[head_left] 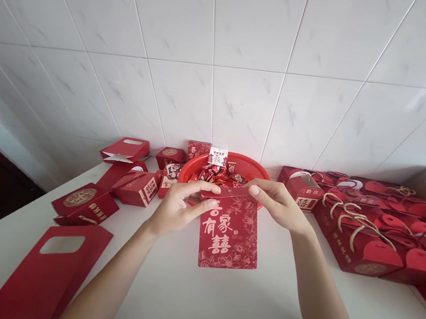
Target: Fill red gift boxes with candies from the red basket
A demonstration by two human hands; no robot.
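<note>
Between my two hands hangs a flat red paper box (229, 235) with pale Chinese characters and flower outlines on its front. My left hand (187, 203) pinches its top left corner between thumb and fingers. At the top right corner, my right hand (274, 199) grips the upper edge, thumb in front. The box is upright, held above the white table. Just behind it stands a red plastic basket (246, 161) with wrapped candies (213, 173) inside, partly hidden by the box and hands.
Left of the basket stand several red gift boxes (136, 187), and a large red bag-like box with a handle hole (44, 273) lies nearer. Rows of red boxes with rope handles (366, 247) fill the right side. A tiled wall (243, 106) closes off the back.
</note>
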